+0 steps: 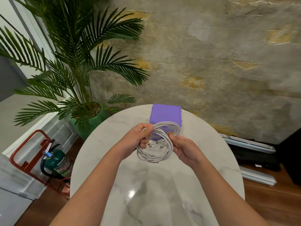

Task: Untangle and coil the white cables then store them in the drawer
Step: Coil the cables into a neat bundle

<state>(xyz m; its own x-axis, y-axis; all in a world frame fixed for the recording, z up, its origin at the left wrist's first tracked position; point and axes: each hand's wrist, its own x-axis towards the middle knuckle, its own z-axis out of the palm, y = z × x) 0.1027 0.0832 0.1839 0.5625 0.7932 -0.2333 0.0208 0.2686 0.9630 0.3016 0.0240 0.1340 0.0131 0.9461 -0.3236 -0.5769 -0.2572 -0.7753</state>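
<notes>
Above a round marble counter, looped white cables are gripped by the left hand and pinched by the right hand; coiling seems nearly done, storage in the purple drawer remains.

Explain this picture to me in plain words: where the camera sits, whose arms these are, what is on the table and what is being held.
There is no machine here. A camera worn on a person's head looks forward and down, so the two bare arms are the wearer's own. The left hand grips a bundle of white cables wound into loose loops, and the right hand pinches the bundle's other side, holding it above a round marble table. Behind the cables stands a small purple drawer box. Off the table, a potted palm and a green fire extinguisher stand to the left.
</notes>
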